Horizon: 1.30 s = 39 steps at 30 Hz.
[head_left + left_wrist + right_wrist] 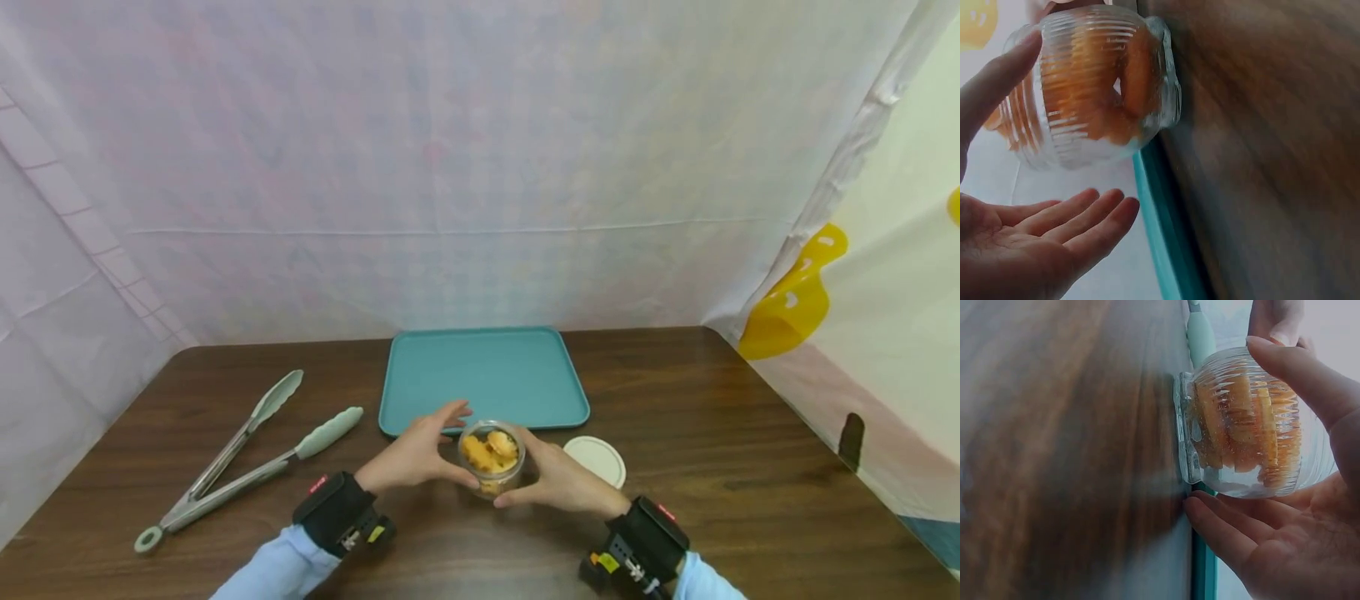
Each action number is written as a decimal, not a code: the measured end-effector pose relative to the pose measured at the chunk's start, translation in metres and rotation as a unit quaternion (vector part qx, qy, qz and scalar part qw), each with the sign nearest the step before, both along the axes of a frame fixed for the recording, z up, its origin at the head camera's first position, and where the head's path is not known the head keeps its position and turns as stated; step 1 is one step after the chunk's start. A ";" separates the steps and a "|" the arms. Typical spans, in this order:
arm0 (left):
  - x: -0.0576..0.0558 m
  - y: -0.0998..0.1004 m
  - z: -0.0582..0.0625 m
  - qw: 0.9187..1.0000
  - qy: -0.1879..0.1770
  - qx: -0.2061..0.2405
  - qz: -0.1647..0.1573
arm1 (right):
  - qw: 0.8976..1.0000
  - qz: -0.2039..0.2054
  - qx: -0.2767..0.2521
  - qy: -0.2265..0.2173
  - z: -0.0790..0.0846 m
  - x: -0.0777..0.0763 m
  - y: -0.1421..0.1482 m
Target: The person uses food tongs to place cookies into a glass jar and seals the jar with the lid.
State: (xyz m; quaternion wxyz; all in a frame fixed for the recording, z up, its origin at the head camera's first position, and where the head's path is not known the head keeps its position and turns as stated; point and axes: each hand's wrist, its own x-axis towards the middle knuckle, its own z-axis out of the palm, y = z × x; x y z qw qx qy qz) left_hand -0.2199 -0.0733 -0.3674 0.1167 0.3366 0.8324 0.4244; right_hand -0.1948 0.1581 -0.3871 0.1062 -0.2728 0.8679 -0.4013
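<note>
A ribbed clear glass jar (491, 462) stands upright on the table without a lid, holding orange-yellow food pieces (1241, 425). My right hand (558, 475) holds the jar from the right, thumb along its near side and fingers along its far side. On the other side, my left hand (420, 450) has its thumb at the jar near the rim. The left fingers (1100, 228) are spread, with a gap between them and the glass. A round white lid (595, 461) lies flat just beyond the right wrist.
Behind the jar lies a teal tray (480, 367). Metal tongs (213, 492) with pale green tips lie spread on the left of the brown wooden table (705, 417). Light cloth (450, 167) hangs along the back and sides.
</note>
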 end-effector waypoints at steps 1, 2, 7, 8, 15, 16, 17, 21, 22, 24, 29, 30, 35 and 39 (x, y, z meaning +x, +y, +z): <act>-0.001 0.002 -0.001 1.000 0.000 -0.004 -0.002 | 1.000 0.004 0.000 -0.004 0.000 0.000 0.000; -0.001 0.003 -0.001 1.000 0.001 -0.009 -0.005 | 1.000 0.008 0.000 -0.006 0.000 0.000 0.000; -0.002 0.008 -0.004 1.000 0.008 -0.007 -0.017 | 1.000 0.014 -0.002 -0.005 -0.001 -0.002 -0.001; -0.001 0.009 -0.004 1.000 0.006 -0.002 -0.020 | 1.000 0.015 -0.003 -0.004 -0.001 -0.002 -0.001; -0.001 0.013 -0.006 1.000 0.006 0.008 -0.022 | 0.999 -0.004 0.025 0.028 0.003 -0.001 0.008; -0.001 0.014 -0.006 1.000 0.005 0.007 -0.019 | 0.998 -0.017 0.035 0.040 0.005 0.000 0.011; -0.001 0.014 -0.006 1.000 0.004 0.006 -0.018 | 0.996 -0.033 0.053 0.061 0.007 0.001 0.014; -0.001 0.014 -0.006 1.000 -0.004 0.002 -0.009 | 0.978 -0.107 0.121 0.132 0.017 0.004 0.026; -0.001 0.014 -0.006 1.000 -0.008 0.001 -0.007 | 0.971 -0.124 0.145 0.142 0.020 0.004 0.029; -0.001 0.014 -0.007 1.000 -0.009 -0.001 -0.003 | 0.959 -0.153 0.188 0.144 0.025 0.005 0.035; -0.001 0.016 -0.006 1.000 -0.002 -0.004 0.007 | 0.931 -0.195 0.298 0.076 0.030 0.008 0.041; -0.001 0.016 -0.006 1.000 0.001 -0.004 0.009 | 0.928 -0.198 0.310 0.061 0.029 0.008 0.042; 0.001 0.017 -0.006 1.000 0.011 -0.002 0.015 | 0.927 -0.195 0.317 0.036 0.026 0.010 0.043; 0.002 0.016 -0.007 1.000 -0.001 0.001 0.010 | 0.931 -0.191 0.307 0.047 0.030 0.010 0.044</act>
